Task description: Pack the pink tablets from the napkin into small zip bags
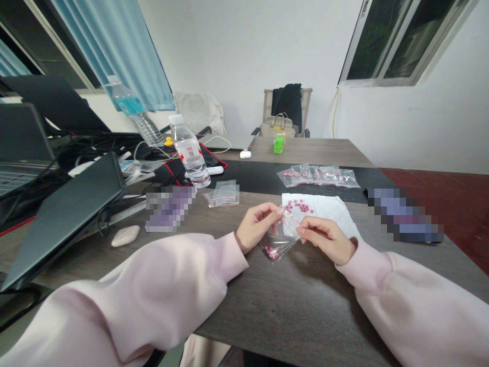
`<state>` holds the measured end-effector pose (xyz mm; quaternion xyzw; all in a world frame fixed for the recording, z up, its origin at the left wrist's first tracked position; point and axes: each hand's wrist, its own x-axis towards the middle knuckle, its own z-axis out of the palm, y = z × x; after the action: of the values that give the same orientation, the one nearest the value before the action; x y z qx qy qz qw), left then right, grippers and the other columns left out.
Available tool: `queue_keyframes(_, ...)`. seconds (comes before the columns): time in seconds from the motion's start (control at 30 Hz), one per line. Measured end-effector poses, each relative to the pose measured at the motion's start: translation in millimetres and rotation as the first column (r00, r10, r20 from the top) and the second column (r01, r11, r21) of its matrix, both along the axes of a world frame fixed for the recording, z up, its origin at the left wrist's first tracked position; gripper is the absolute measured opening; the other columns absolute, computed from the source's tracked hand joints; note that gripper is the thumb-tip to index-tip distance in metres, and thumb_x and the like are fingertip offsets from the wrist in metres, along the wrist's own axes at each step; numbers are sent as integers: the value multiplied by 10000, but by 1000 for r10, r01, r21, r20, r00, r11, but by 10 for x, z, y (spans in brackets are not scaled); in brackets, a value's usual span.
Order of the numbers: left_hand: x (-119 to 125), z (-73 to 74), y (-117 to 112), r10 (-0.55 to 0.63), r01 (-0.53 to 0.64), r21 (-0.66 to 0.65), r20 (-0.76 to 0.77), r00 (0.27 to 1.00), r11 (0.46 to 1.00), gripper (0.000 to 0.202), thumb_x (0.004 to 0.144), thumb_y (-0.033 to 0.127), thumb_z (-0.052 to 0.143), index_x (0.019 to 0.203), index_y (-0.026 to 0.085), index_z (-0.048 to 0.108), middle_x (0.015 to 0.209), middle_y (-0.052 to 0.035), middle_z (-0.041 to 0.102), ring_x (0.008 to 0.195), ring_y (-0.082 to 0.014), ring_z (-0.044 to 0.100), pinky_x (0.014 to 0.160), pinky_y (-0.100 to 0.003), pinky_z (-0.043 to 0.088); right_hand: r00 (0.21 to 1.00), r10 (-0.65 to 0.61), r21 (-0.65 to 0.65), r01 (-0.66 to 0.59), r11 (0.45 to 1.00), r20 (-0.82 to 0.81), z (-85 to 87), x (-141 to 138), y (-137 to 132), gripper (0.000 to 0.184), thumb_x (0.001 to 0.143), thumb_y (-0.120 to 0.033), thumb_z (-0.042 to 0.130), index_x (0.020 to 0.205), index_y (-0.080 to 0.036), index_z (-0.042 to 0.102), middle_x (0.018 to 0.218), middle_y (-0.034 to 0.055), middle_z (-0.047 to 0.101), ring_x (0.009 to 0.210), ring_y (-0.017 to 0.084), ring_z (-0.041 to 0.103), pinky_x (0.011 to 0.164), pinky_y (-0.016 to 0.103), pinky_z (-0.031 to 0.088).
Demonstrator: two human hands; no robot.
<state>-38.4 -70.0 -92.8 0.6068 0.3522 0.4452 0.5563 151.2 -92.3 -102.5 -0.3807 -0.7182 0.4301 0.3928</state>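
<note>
A small clear zip bag (281, 243) hangs tilted between my hands, with several round pink pills (271, 252) gathered in its lower corner. My left hand (260, 221) pinches the bag's top edge on the left. On the right, the fingertips of my right hand (324, 235) are closed on the other end of that edge. Just behind the bag lies a creased white paper sheet (338, 211) bearing loose pink pills (301, 206). Farther back, filled clear bags (319, 176) with pink pills rest in an overlapping row. Flat clear bags (225, 193) are stacked to the left.
A water bottle (190, 153) and a blurred purple object (171, 209) stand left of centre. A white mouse (125, 236) lies near a tilted dark laptop (69, 219). A blurred phone-like object (403, 214) is at the right edge. A green box (279, 143) stands at the back.
</note>
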Motion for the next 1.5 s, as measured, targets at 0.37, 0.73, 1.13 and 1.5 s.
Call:
queue_keyframes(0.37, 6, 0, -3, 31, -30, 24, -28, 999, 999, 364, 762, 477, 618, 644, 136, 570, 536, 13, 567, 529, -92, 495, 576, -218, 379, 999, 1, -49, -3, 999, -38, -15, -17, -19, 399, 803, -556, 560, 667, -181, 550, 592, 7, 526, 560, 122, 474, 517, 252, 378)
queue_keyframes(0.73, 11, -32, -16, -155, 153, -36, -55, 986, 988, 391, 711, 515, 670, 731, 131, 596, 636, 6, 584, 569, -90, 504, 577, -218, 390, 999, -22, 26, 21, 999, 33, -43, -25, -35, 335, 833, -445, 538, 647, -166, 552, 562, 10, 516, 502, 106, 423, 474, 243, 336)
queue_keyframes(1.13, -19, -47, -49, -135, 191, 157, -311, 941, 969, 315, 814, 419, 579, 727, 121, 629, 671, -26, 642, 613, -107, 531, 625, -223, 405, 997, 0, 61, -4, 998, 73, -74, -55, -60, 304, 843, -413, 525, 687, -161, 593, 539, -13, 476, 478, 89, 357, 448, 234, 284)
queue_keyframes(1.5, -7, -51, -73, -106, 167, 158, -338, 935, 973, 271, 808, 374, 588, 745, 116, 643, 666, -16, 635, 601, -98, 508, 610, -213, 393, 998, 2, 42, -5, 999, 68, -41, -78, -72, 290, 827, -410, 535, 656, -176, 508, 544, -32, 449, 471, 76, 351, 443, 214, 300)
